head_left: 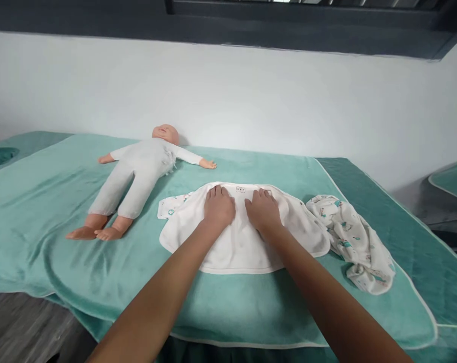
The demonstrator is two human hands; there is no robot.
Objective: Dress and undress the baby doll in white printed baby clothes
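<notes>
A white baby shirt lies spread out, inside showing, with a small printed label at its neckline. One patterned sleeve sticks out on its left. My left hand is on the shirt left of the label, its fingers curled down on the cloth near the top edge. To the right of the label, my right hand bears on the same cloth, fingers bunched and thumb toward the middle. The fingertips of both hands are partly hidden. Beside the shirt on the right rests a crumpled white garment with a green print.
A baby doll in a white body lies on its back at the left, head near the white wall. A green plush blanket with pale edging covers the bed. Dark metal framing runs across above.
</notes>
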